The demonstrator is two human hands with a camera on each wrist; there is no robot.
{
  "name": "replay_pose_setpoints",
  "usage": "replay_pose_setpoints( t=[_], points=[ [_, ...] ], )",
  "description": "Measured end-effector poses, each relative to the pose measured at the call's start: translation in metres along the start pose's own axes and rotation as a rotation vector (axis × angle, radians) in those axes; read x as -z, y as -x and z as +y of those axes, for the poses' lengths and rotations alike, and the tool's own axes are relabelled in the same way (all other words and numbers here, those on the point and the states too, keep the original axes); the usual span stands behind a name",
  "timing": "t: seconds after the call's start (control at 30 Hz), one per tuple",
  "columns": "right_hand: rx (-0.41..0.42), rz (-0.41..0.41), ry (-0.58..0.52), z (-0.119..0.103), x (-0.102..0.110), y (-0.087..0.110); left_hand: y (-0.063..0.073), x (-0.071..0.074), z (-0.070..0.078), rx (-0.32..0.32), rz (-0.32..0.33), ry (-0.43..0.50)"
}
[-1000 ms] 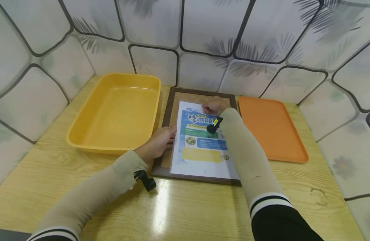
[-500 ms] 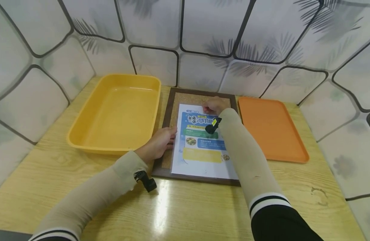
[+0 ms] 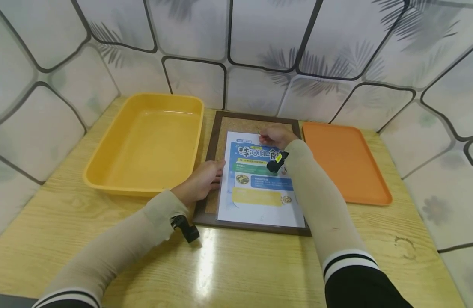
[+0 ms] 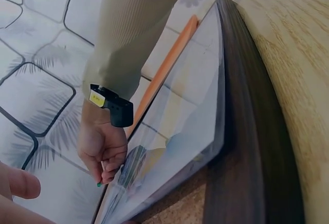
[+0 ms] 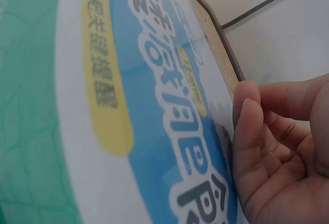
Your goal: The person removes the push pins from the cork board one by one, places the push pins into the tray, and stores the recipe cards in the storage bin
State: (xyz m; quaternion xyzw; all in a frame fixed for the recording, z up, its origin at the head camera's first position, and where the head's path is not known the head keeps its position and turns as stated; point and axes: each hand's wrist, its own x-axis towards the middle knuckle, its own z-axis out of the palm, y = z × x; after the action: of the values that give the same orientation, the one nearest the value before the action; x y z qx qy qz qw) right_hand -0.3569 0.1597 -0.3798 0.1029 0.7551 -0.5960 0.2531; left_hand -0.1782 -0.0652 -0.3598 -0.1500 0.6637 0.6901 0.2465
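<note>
A printed poster (image 3: 259, 216) in a clear, shiny cover lies over a brown-framed corkboard (image 3: 210, 207). Along its left edge rests my left hand (image 3: 202, 182), thumb extended and fingertips right at the border; the left wrist view shows the thumb (image 4: 24, 184) but hides most fingers. At the poster's top edge is my right hand (image 3: 276, 136). Its thumb and index finger pinch a small green pushpin (image 4: 99, 184), of which only a speck shows in the left wrist view. The right wrist view shows these fingertips (image 5: 248, 112) close beside the poster's title and hides the pin.
Left of the corkboard stands a deep yellow tray (image 3: 90, 175). A flat orange tray (image 3: 348, 167) lies to the right. Wood-grain tabletop (image 3: 244, 269) runs in front, and a patterned wall (image 3: 259, 34) rises directly behind.
The poster's top edge has come slightly lower on the corkboard since a second ago. Both hands keep nearly the same places; the whole head view has shifted a little.
</note>
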Motion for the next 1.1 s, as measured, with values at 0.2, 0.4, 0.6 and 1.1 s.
replay_pose_setpoints(
  t=[0.2, 0.4, 0.6, 1.1],
  points=[
    [0.042, -0.035, -0.044, 0.005, 0.005, 0.004, -0.001, -0.001, 0.002, 0.023, -0.001, 0.019],
    [0.089, -0.042, -0.030, 0.009, 0.011, 0.010, -0.003, -0.002, 0.002, 0.014, 0.038, -0.028],
    [0.107, -0.037, -0.012, 0.008, 0.014, 0.017, -0.003, -0.001, 0.001, 0.046, 0.050, -0.090],
    [0.169, 0.018, 0.085, 0.013, 0.022, 0.022, -0.009, -0.001, 0.000, 0.036, 0.069, -0.084]
  ],
)
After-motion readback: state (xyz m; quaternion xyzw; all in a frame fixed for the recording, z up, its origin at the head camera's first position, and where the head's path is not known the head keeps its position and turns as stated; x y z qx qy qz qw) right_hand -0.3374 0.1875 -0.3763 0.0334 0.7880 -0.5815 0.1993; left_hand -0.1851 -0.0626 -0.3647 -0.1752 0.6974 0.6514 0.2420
